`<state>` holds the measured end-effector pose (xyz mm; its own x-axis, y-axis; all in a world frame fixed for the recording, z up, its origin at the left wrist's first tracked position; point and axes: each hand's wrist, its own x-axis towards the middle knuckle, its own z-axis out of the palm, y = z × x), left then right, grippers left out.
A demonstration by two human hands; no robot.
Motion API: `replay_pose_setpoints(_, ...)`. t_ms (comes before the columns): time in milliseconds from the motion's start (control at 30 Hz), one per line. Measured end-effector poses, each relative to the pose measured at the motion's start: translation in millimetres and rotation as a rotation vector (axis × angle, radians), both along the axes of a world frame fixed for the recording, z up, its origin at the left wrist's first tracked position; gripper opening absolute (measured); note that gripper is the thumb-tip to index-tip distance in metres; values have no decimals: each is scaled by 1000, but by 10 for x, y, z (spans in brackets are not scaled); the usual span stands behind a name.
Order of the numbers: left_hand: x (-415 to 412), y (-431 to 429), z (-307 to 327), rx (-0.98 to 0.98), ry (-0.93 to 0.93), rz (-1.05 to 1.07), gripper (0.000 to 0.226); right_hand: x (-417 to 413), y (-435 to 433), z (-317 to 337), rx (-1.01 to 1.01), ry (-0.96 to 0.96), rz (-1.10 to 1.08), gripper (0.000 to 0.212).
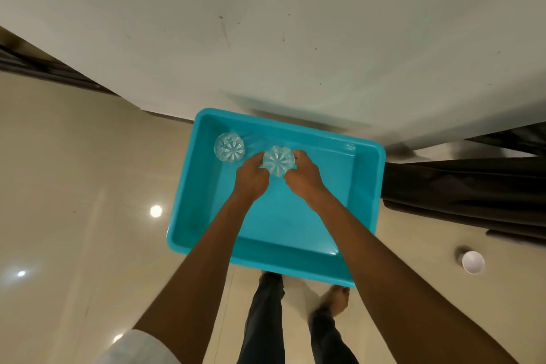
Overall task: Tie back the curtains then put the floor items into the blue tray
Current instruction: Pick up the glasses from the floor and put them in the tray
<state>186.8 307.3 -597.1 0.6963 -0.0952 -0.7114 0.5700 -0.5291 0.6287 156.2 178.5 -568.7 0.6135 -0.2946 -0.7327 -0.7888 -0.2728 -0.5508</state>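
Holding one cut glass (278, 160) two-handed: left grip (251, 171) and right grip (304, 179) both curled round it, over the blue tray (366, 186); we can't tell if it touches the bottom. Second glass (229, 147) sits in the tray just left of the grip. Risk: releasing early or drifting left knocks glass on glass, could chip. White cup (472, 262) sits on the floor (74, 171) well right of the grip, not yet collected

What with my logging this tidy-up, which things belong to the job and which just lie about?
Job: tray; glass gripped by left hand and right hand; second glass in tray's corner; cup on floor; curtain.
Not job: wall; foot.
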Motion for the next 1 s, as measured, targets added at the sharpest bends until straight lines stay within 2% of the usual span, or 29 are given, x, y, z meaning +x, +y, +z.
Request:
replay_pose_setpoints(167,4,19,-193,16,23,-24,51,44,4,-71,-3,4,55,40)
replay_pose_setpoints(367,40,-7,-215,25,62,-77,52,79,0,-133,26,15,100,45)
replay_pose_setpoints(567,64,-18,-235,41,50,-87,44,65,6,-116,25,37,71,52)
replay_pose_setpoints(667,49,-3,-225,49,70,-58,53,23,-2,-60,16,62,46,58)
replay_pose_setpoints(767,8,56,-172,65,101,8,61,-66,-17,6,15,76,9,66)
replay_pose_setpoints(833,-37,105,-88,85,118,44,60,-137,-38,41,22,85,-21,71)
replay_pose_setpoints(1000,-159,93,283,123,112,38,50,-319,-92,225,-8,88,-87,64)
